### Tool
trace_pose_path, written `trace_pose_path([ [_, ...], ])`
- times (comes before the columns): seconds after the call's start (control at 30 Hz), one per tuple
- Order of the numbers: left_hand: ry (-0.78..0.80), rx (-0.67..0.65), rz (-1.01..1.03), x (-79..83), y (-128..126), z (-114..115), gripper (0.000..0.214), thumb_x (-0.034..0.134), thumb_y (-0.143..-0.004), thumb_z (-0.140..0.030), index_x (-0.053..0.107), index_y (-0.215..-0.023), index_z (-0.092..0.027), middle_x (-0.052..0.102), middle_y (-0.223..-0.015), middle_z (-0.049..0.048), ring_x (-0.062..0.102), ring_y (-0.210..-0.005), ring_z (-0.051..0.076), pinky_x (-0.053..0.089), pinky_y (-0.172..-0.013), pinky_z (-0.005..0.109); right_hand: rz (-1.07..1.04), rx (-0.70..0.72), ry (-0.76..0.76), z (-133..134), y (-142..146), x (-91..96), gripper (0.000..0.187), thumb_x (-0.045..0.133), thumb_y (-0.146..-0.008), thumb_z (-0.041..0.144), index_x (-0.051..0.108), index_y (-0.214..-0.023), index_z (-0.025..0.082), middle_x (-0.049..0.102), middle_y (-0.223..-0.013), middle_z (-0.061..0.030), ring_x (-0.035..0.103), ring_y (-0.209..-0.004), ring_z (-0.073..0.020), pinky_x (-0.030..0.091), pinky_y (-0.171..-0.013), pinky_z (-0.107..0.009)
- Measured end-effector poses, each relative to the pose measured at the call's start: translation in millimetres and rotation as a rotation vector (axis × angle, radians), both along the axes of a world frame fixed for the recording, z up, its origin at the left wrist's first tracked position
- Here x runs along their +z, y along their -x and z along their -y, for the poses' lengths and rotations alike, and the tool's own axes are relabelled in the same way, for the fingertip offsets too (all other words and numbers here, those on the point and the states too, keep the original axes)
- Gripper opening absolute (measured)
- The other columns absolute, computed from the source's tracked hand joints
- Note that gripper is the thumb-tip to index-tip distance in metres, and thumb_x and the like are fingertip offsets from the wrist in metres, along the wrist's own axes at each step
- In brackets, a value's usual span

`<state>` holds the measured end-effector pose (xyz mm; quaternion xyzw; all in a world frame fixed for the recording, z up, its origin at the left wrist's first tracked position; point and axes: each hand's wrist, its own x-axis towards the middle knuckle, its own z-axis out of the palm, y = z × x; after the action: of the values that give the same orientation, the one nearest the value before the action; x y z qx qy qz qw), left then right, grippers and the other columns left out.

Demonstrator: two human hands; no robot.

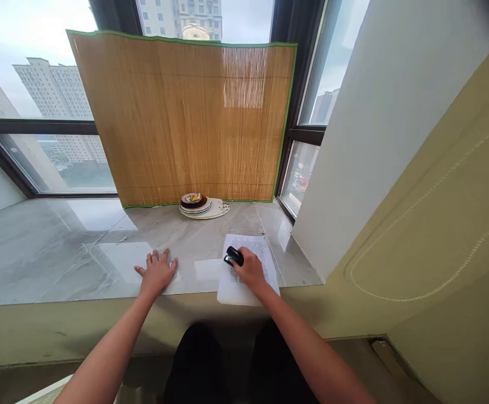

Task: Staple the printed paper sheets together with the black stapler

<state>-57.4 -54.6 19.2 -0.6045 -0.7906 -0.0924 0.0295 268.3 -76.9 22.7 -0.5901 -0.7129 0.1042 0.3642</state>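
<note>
My right hand (251,268) is wrapped round a small black stapler (234,256) with a shiny metal part at its front. The stapler is over the left part of printed paper (247,289); whether it touches the paper I cannot tell. The paper lies on the grey marble sill (193,247), its near edge hanging past the sill's front. Flat on the sill to the left rests my left hand (156,272), fingers spread, holding nothing.
A stack of plates (196,206) stands on an oval dish (221,209) at the back of the sill. Behind it a green-edged bamboo mat (185,123) leans against the windows. A white wall (353,140) bounds the right side.
</note>
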Motion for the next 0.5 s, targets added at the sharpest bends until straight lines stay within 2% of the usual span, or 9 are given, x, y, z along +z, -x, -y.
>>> trace_pose_path([
  [0.13, -0.015, -0.001, 0.005, -2.6, 1, -1, 0.062, 0.028, -0.102, -0.052, 0.042, -0.154, -0.022, 0.033, -0.162, 0.0235, 0.025, -0.151, 0.042, 0.018, -0.109, 0.081, -0.097, 0.038, -0.040, -12, -48, 3.0, 0.024, 0.061, -0.094, 0.044, 0.063, -0.105, 0.023, 0.071, -0.098, -0.0040, 0.066, -0.087, -0.0204, 0.048, -0.077, -0.030],
  [0.23, -0.017, -0.004, 0.006, -3.6, 1, -1, 0.062, 0.028, -0.102, -0.053, 0.042, -0.154, -0.022, 0.032, -0.162, 0.0239, 0.025, -0.151, 0.043, 0.018, -0.109, 0.081, -0.012, -0.079, -0.051, -39, -76, 10.3, 0.036, 0.040, -0.104, 0.044, 0.066, -0.095, 0.020, 0.070, -0.095, -0.0064, 0.065, -0.087, -0.0199, 0.049, -0.081, -0.031],
  [0.3, -0.024, -0.002, 0.001, -3.7, 1, 0, 0.062, 0.029, -0.102, -0.052, 0.042, -0.154, -0.022, 0.033, -0.162, 0.0242, 0.025, -0.150, 0.043, 0.018, -0.109, 0.081, 0.077, -0.156, -0.048, -61, -88, 12.2, 0.034, 0.043, -0.103, 0.041, 0.068, -0.097, 0.019, 0.069, -0.108, -0.0111, 0.064, -0.101, -0.0231, 0.048, -0.091, -0.034],
  [0.37, -0.030, 0.003, -0.006, -3.6, 0, 0, 0.061, 0.029, -0.102, -0.051, 0.043, -0.154, -0.021, 0.034, -0.162, 0.0243, 0.026, -0.150, 0.043, 0.018, -0.109, 0.080, 0.147, -0.155, -0.017, -82, -93, 8.8, 0.030, 0.053, -0.098, 0.040, 0.069, -0.111, 0.017, 0.062, -0.132, -0.0158, 0.056, -0.124, -0.0280, 0.042, -0.105, -0.040],
  [0.43, -0.032, 0.004, -0.013, -3.4, -1, 1, 0.061, 0.030, -0.102, -0.050, 0.043, -0.154, -0.021, 0.034, -0.161, 0.0242, 0.026, -0.150, 0.043, 0.018, -0.110, 0.080, 0.251, -0.130, 0.078, -97, -92, 0.7, 0.041, 0.055, -0.098, 0.042, 0.064, -0.129, 0.016, 0.049, -0.151, -0.0188, 0.042, -0.142, -0.0319, 0.031, -0.115, -0.047],
  [0.5, -0.033, 0.003, -0.013, -3.5, -1, 1, 0.061, 0.031, -0.101, -0.050, 0.043, -0.154, -0.021, 0.035, -0.161, 0.0242, 0.026, -0.150, 0.043, 0.018, -0.109, 0.080, 0.354, -0.116, 0.182, -106, -83, -9.3, 0.050, 0.048, -0.102, 0.043, 0.054, -0.142, 0.014, 0.039, -0.159, -0.0209, 0.032, -0.149, -0.0334, 0.023, -0.119, -0.053],
])
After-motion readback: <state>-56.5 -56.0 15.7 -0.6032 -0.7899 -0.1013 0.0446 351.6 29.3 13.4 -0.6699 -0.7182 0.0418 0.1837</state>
